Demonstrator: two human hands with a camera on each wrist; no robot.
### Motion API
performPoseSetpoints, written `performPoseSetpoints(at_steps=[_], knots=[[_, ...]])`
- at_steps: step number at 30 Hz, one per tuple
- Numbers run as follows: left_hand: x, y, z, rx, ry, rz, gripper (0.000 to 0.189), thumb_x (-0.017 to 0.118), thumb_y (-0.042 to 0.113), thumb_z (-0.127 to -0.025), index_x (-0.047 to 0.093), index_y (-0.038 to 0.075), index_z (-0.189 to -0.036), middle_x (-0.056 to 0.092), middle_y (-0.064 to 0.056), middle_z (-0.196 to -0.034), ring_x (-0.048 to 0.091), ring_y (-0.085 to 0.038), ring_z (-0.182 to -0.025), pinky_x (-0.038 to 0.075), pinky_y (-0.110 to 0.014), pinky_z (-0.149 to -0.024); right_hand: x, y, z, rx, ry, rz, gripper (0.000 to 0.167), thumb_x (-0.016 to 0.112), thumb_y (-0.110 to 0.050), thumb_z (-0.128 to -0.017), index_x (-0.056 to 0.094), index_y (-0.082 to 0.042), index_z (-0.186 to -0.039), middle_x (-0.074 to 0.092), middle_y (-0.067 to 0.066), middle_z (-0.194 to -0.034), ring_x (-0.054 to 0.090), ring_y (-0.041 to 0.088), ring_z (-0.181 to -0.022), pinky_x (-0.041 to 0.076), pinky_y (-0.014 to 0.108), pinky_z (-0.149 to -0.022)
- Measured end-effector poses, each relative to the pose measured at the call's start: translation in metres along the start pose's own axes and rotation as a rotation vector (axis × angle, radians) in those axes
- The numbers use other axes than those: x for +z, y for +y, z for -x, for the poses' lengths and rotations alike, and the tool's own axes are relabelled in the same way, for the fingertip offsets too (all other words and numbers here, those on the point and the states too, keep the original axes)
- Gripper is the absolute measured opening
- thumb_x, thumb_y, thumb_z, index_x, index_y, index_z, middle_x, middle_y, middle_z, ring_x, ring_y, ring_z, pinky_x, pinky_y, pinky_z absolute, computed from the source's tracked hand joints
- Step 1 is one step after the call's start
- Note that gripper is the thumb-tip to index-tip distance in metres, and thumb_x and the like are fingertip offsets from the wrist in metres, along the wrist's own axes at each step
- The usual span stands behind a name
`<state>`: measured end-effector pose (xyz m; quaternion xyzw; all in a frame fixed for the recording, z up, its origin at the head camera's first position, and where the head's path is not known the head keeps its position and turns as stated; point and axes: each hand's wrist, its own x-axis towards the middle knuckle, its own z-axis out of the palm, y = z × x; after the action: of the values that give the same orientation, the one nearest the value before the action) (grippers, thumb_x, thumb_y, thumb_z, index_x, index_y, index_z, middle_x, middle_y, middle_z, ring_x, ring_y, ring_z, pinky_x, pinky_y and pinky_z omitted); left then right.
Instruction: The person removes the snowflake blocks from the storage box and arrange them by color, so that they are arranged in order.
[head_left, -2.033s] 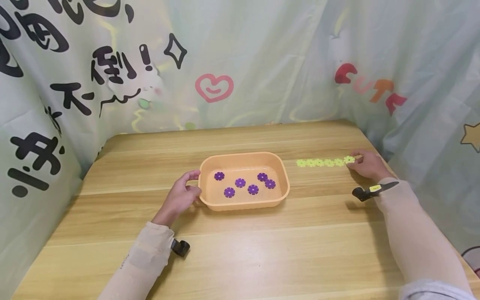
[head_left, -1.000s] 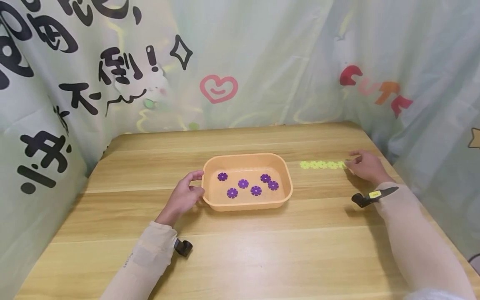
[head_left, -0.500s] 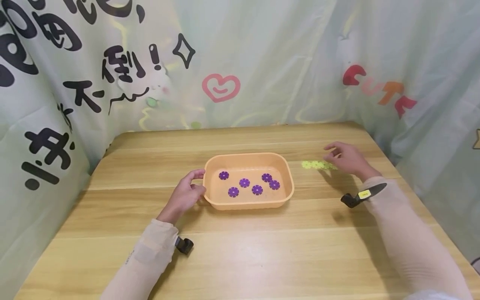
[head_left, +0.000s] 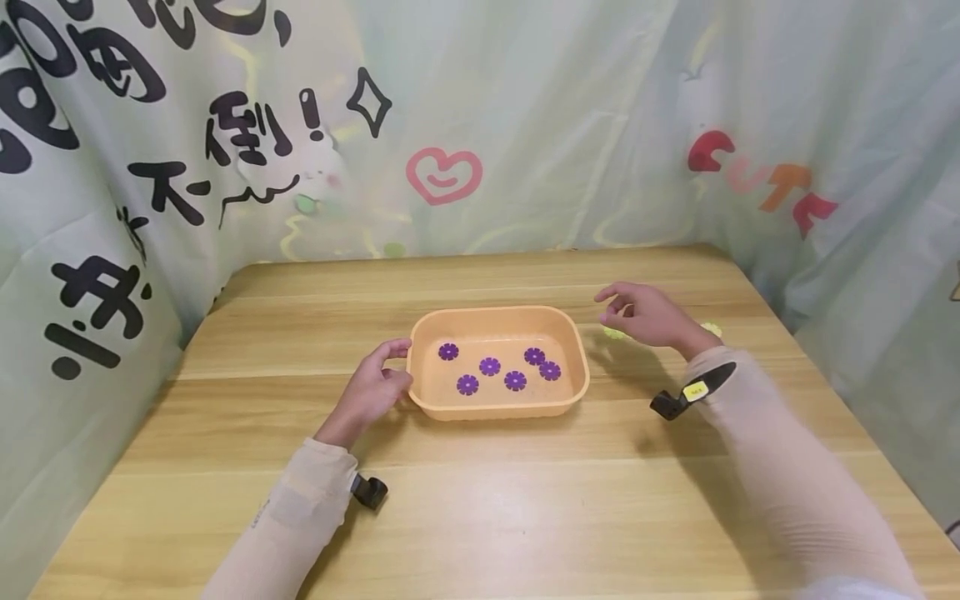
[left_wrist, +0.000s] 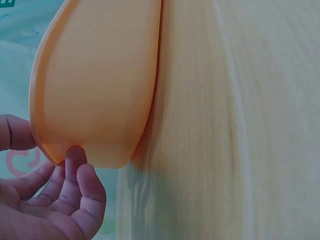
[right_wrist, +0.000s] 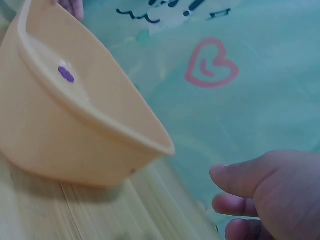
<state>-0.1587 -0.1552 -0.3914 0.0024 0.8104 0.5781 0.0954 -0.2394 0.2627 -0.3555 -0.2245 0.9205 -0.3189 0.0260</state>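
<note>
An orange plastic basin (head_left: 498, 412) sits mid-table with several purple flower-shaped discs (head_left: 490, 367) lying apart on its floor. At its left end my left hand (head_left: 369, 390) holds the wall, fingers and thumb curled against it; the left wrist view shows fingertips pressed to the basin (left_wrist: 100, 75). My right hand (head_left: 645, 317) hovers beyond the basin's right end, fingers loosely bent with nothing between them. Beneath it runs a row of yellow flower-shaped discs (head_left: 613, 332), mostly hidden by the hand. In the right wrist view the hand (right_wrist: 280, 195) is apart from the basin.
The wooden table (head_left: 480, 500) reaches back to a printed curtain (head_left: 540, 125) that also hangs along both sides. Small black wrist cameras (head_left: 369, 492) stick out from both forearms.
My right hand leaves the right end of the yellow row, where a disc was at its fingers, and moves left above it to the basin's side. The left hand stays on the basin.
</note>
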Motion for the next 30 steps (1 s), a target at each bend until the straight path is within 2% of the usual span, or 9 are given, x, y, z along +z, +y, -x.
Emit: performPoseSetpoints(at_steps=[8,15,23,30], knots=[[-0.001,0.0,0.001,0.007,0.005,0.001,0.059,0.055,-0.002,-0.086,0.042,0.008,-0.143,0.042,-0.012,-0.138,0.057,-0.027,-0.094,0.053,-0.041,-0.078,0.014,-0.018,-0.018,-0.061,-0.027,-0.019,0.028,0.067,-0.011,-0.091,0.061,-0.001,-0.116,0.066,0.009,-0.09,0.062,0.022,-0.074,0.052,0.035,-0.066],[-0.001,0.001,0.0,-0.007,0.005,-0.004,0.058,0.055,-0.002,-0.087,0.042,0.008,-0.143,0.042,-0.012,-0.138,0.058,-0.028,-0.096,0.054,-0.041,-0.079,0.025,-0.036,-0.031,-0.103,-0.083,-0.066,0.029,0.066,-0.01,-0.091,0.06,0.001,-0.117,0.065,0.009,-0.09,0.061,0.022,-0.075,0.052,0.036,-0.067],[0.002,0.002,0.001,-0.03,0.0,0.061,0.057,0.051,-0.004,-0.089,0.04,0.007,-0.144,0.039,-0.011,-0.139,0.059,-0.028,-0.082,0.057,-0.037,-0.066,0.039,-0.055,-0.047,-0.14,-0.144,-0.08,0.031,0.067,-0.008,-0.091,0.06,0.003,-0.119,0.065,0.008,-0.092,0.063,0.022,-0.081,0.054,0.037,-0.072],[0.003,0.003,0.001,-0.035,-0.003,0.098,0.058,0.049,-0.006,-0.088,0.039,0.005,-0.144,0.038,-0.013,-0.139,0.061,-0.036,-0.084,0.058,-0.036,-0.067,0.052,-0.07,-0.059,-0.178,-0.233,-0.058,0.032,0.068,-0.01,-0.09,0.061,0.002,-0.118,0.065,0.004,-0.087,0.061,0.02,-0.076,0.052,0.035,-0.071]])
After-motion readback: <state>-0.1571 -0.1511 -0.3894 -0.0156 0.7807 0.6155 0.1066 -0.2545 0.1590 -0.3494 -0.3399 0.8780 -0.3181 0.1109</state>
